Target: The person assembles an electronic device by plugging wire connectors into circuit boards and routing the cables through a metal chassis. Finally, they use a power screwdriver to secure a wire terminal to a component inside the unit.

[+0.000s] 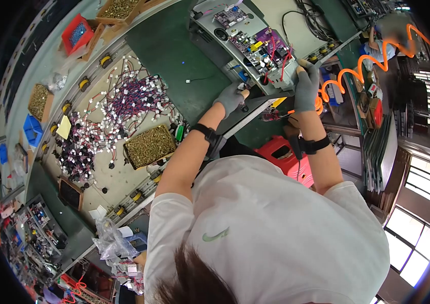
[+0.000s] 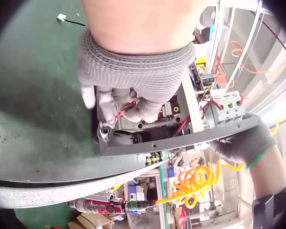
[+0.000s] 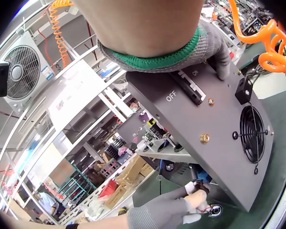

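Observation:
A grey metal equipment case [image 1: 206, 23] stands tilted on the green bench, with circuit boards [image 1: 260, 48] on its upper tray. Its dark front panel [image 3: 181, 126] bears ON and OFF marks, a round fan grille [image 3: 252, 134] and brass terminals. My gloved right hand [image 1: 306, 91] grips the panel's upper edge, thumb over the marked face. Low inside the case, my gloved left hand [image 1: 231, 99] has its fingers curled round a red wire [image 2: 123, 113], close to a round metal fitting [image 2: 105, 131] at the panel's corner. Part of what those fingers pinch is hidden.
Left of the case lies a heap of wire harnesses [image 1: 134, 96], beside a box of small brass parts [image 1: 150, 146]. A coiled orange air hose [image 1: 341, 78] hangs at right. A red stool [image 1: 281, 154] stands below the bench edge. One loose connector lead [image 1: 188, 81] lies on the mat.

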A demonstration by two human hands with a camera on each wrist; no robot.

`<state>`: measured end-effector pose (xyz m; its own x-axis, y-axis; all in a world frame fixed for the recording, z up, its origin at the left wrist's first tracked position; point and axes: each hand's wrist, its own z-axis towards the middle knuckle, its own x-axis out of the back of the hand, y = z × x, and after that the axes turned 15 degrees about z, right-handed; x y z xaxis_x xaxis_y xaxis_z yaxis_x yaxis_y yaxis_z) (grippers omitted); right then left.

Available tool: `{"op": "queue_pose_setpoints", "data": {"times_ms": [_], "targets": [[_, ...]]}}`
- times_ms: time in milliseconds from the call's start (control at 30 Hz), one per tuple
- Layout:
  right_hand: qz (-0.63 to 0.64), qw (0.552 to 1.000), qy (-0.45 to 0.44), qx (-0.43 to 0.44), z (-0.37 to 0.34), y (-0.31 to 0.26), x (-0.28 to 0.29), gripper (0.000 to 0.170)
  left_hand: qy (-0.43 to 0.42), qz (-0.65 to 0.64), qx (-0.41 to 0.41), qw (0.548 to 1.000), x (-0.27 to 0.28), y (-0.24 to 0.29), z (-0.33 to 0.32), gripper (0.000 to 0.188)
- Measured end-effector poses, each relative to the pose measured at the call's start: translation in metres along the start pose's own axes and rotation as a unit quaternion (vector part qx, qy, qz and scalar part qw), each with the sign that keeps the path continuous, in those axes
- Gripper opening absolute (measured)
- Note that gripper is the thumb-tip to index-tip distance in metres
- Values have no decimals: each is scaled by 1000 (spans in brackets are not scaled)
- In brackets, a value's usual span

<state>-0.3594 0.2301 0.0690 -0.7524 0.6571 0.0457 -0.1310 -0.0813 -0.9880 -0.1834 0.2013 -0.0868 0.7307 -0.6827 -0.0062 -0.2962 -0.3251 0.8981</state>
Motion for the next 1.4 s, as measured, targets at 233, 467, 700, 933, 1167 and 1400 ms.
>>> {"op": "queue_pose_setpoints", "data": {"times_ms": [233, 467, 700, 933, 1167, 1400], "targets": [[-106, 994, 3, 29, -1, -1, 2, 26, 59, -175, 7, 983, 29, 2, -33, 36], [-331, 846, -123, 400, -50, -65, -9, 31, 76, -76, 34, 994, 22, 9, -36, 16], [-289, 883, -319, -185, -98, 47, -28, 40, 58, -15, 1, 998, 15, 17, -68, 31], [89, 931, -124, -331, -88, 91, -51, 35, -36, 238, 71, 968, 27, 40, -72, 36], [32, 932, -132, -335, -86, 94, -48, 28, 193, 247, -144, 939, 17, 41, -37, 31], [88, 927, -139, -337, -85, 84, -53, 27, 273, 166, 17, 948, 16, 21, -21, 27]]}}
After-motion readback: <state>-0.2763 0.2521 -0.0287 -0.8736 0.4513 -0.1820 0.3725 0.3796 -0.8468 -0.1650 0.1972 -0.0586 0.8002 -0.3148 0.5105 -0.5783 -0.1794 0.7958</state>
